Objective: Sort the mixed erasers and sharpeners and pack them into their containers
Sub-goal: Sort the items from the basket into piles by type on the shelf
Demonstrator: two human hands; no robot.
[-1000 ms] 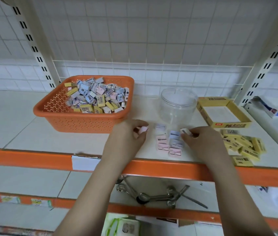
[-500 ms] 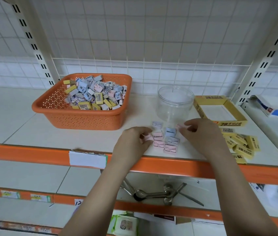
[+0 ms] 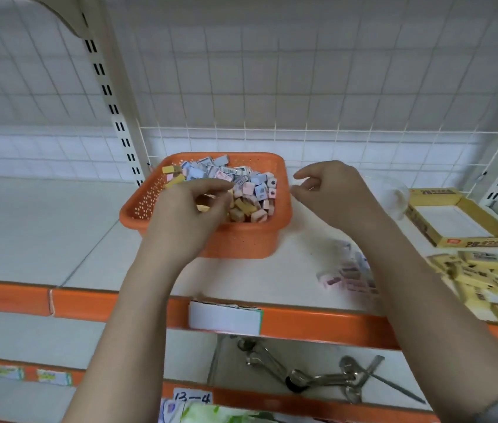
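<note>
Perforated orange plastic basket [image 3: 241, 242]

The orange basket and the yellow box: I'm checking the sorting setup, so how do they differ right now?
The orange basket is perforated plastic with deep walls; the yellow box is shallow printed cardboard. The basket is heaped with mixed small pieces, while the box shows only its bare white floor. The basket sits at the left, the box at the right. Both stand open-topped on the same shelf.

You see a white wire grid [image 3: 302, 87] behind the shelf [image 3: 43, 239] — its front edge orange, with a white label [image 3: 225, 318] on it. On the shelf below lie metal spoons [image 3: 308, 378] — beside a handwritten tag [image 3: 193, 398].
</note>
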